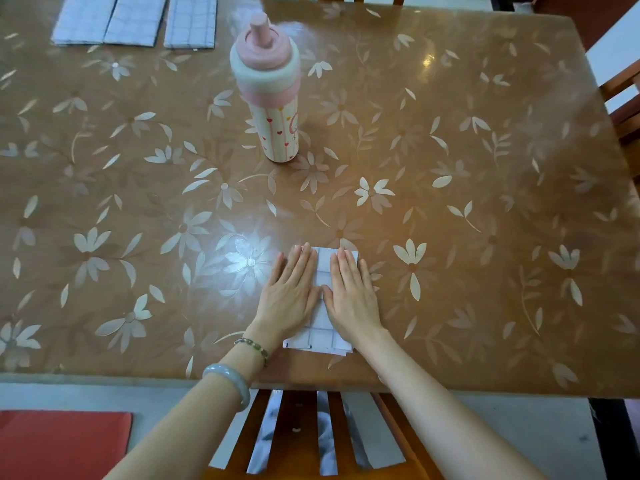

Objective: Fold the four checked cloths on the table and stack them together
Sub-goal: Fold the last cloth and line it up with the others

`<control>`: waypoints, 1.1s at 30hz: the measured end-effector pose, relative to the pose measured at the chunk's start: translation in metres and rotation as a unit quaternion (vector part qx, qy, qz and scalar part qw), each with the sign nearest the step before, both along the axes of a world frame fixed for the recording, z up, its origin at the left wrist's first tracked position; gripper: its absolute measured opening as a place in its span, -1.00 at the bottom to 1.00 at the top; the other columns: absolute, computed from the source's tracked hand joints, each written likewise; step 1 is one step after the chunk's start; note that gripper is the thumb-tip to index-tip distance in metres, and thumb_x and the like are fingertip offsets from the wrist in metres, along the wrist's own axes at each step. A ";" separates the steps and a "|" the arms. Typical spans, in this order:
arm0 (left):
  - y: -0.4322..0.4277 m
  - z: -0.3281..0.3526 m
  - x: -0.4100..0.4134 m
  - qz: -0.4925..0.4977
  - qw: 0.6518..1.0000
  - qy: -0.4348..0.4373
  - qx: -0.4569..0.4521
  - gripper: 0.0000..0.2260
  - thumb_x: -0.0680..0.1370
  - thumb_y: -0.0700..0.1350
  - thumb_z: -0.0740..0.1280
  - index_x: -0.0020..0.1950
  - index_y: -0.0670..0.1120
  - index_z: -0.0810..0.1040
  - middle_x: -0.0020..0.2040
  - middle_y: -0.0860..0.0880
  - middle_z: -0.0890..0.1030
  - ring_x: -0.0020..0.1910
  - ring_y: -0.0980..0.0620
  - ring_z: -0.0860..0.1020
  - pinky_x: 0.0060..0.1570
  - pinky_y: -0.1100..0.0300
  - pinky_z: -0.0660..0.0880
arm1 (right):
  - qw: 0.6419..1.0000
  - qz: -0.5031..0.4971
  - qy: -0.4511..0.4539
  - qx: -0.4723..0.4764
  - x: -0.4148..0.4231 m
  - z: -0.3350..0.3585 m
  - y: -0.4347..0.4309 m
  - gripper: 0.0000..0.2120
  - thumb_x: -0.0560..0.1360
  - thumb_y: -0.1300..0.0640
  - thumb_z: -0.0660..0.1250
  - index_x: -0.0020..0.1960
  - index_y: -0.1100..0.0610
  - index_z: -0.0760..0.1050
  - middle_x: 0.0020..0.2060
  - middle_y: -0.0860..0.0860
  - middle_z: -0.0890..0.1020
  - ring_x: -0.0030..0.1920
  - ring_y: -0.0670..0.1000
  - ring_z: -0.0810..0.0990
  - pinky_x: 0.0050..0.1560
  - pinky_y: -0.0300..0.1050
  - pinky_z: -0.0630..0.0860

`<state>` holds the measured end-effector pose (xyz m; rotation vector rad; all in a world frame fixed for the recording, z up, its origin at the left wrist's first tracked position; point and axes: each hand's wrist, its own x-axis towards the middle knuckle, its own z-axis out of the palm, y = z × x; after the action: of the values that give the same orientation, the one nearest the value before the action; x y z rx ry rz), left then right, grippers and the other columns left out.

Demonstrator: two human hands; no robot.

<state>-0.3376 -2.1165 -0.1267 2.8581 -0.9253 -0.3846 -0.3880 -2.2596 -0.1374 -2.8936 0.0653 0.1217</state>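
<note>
Checked cloth [320, 271] (folded), floral table [450, 202], chairs [620, 109]

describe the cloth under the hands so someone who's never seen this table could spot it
On the brown flowered table, look near the front edge, in front of the pink bottle. The folded checked cloth lies there alone, pressed flat under both hands, unlike the three cloths lined up at the far left corner.

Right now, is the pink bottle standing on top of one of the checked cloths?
No, the pink bottle stands on the bare table, apart from every checked cloth.
</note>
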 end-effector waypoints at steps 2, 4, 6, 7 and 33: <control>0.000 -0.005 0.000 0.003 1.000 0.000 0.004 -0.41 0.65 0.10 -0.20 0.49 -0.25 0.27 0.48 -0.20 0.31 0.48 -0.12 0.27 0.47 -0.06 0.02 | 1.000 0.003 0.014 -0.024 -0.001 -0.004 -0.003 -0.44 0.60 -0.04 -0.04 0.46 0.30 0.22 0.45 0.21 0.29 0.47 0.16 0.23 0.43 0.13 0.04; 0.001 -0.008 -0.001 0.004 1.000 -0.003 0.004 -0.41 0.65 0.10 -0.18 0.50 -0.24 0.24 0.50 -0.19 0.28 0.50 -0.11 0.23 0.47 -0.08 0.02 | 0.999 0.003 0.028 -0.035 -0.001 -0.005 -0.003 -0.43 0.59 -0.05 -0.05 0.46 0.29 0.21 0.45 0.20 0.28 0.47 0.15 0.22 0.43 0.16 0.04; 0.000 -0.009 -0.002 0.008 1.000 -0.005 0.001 -0.43 0.64 0.10 -0.13 0.51 -0.22 0.24 0.50 -0.18 0.27 0.51 -0.09 0.22 0.47 -0.11 0.03 | 0.998 0.001 0.041 -0.043 0.000 -0.003 -0.001 -0.43 0.58 -0.05 -0.05 0.47 0.27 0.19 0.46 0.19 0.27 0.48 0.15 0.21 0.43 0.18 0.02; 0.000 -0.009 -0.002 0.009 1.000 -0.008 0.001 -0.43 0.63 0.10 -0.09 0.51 -0.22 0.24 0.50 -0.17 0.27 0.51 -0.09 0.21 0.47 -0.12 0.03 | 0.998 0.000 0.046 -0.047 0.000 -0.002 -0.001 -0.42 0.58 -0.06 -0.05 0.47 0.27 0.19 0.46 0.19 0.26 0.48 0.14 0.21 0.43 0.18 0.02; 0.040 -0.004 -0.033 -0.011 0.999 0.005 0.041 -0.30 0.58 0.30 -0.02 0.52 -0.18 0.20 0.53 -0.14 0.21 0.53 -0.09 0.13 0.46 -0.11 0.02 | 0.993 -0.001 0.104 -0.050 0.001 0.006 -0.004 -0.38 0.57 -0.16 -0.22 0.53 0.14 -0.12 0.54 0.14 -0.03 0.54 0.11 -0.09 0.47 0.22 -0.21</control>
<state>-0.3702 -2.0769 -0.1303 2.9176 -0.9625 -0.4492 -0.3875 -2.2636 -0.1311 -2.9701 0.1157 0.4305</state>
